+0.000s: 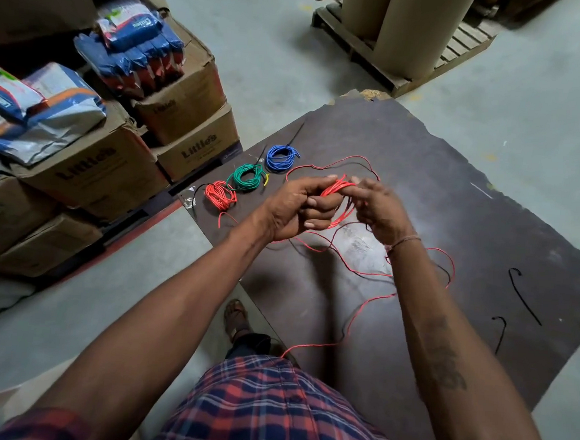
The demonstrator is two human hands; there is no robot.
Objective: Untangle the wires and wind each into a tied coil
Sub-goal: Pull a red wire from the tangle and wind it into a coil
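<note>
I see my left hand curled tight around a half-wound bundle of thin red wire, thumb and fingers clamped on its loops above the dark worn board. My right hand pinches the same bundle from the 3 o'clock side. The loose red tail trails toward 6 o'clock, tangled with a thin black wire. At 10 o'clock lie three finished coils: red, green, blue.
</note>
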